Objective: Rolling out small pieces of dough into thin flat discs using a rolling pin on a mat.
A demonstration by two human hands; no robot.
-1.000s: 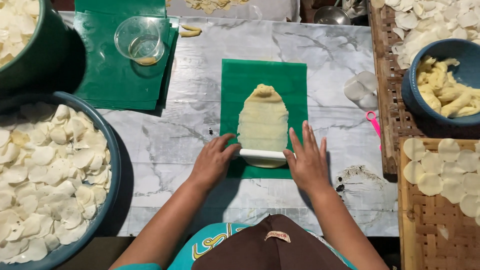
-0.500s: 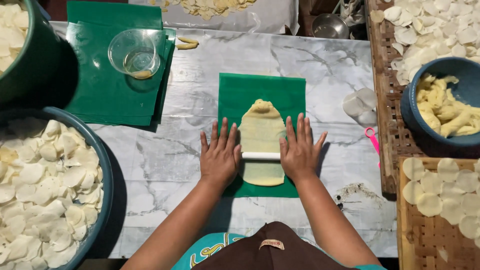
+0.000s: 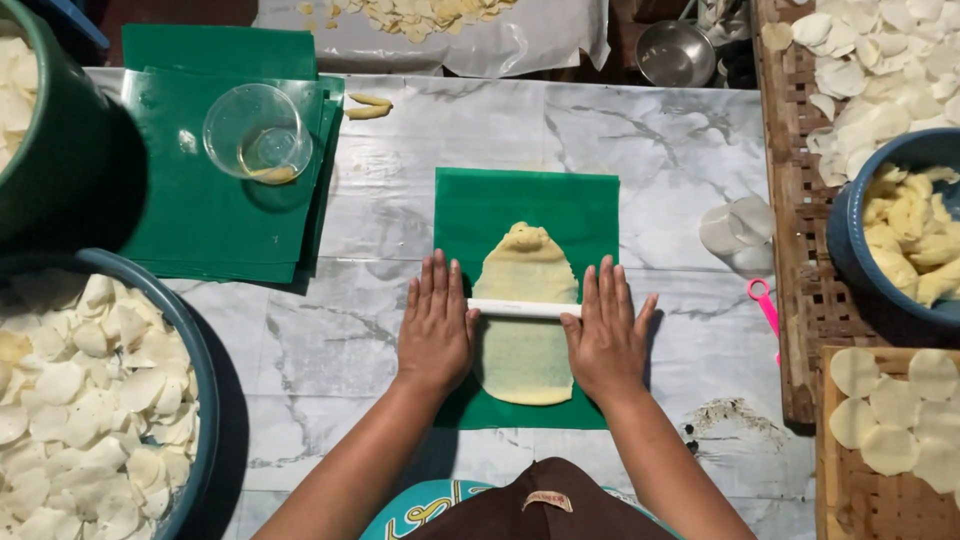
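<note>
Basins hold the goods: a dark basin (image 3: 195,360) at the left is full of pale round dough discs (image 3: 80,420), and a blue bowl (image 3: 850,250) at the right holds yellow dough lumps (image 3: 915,235). A clear cup (image 3: 258,132) with a little liquid stands on stacked green sheets (image 3: 200,220). Both hands lie flat, fingers spread: the left hand (image 3: 435,330) and right hand (image 3: 605,335) press the ends of a white roller (image 3: 522,308). Under it, flattened yellow dough (image 3: 525,350) lies long and thin on a green mat (image 3: 590,210) on the marble bench (image 3: 680,150).
</note>
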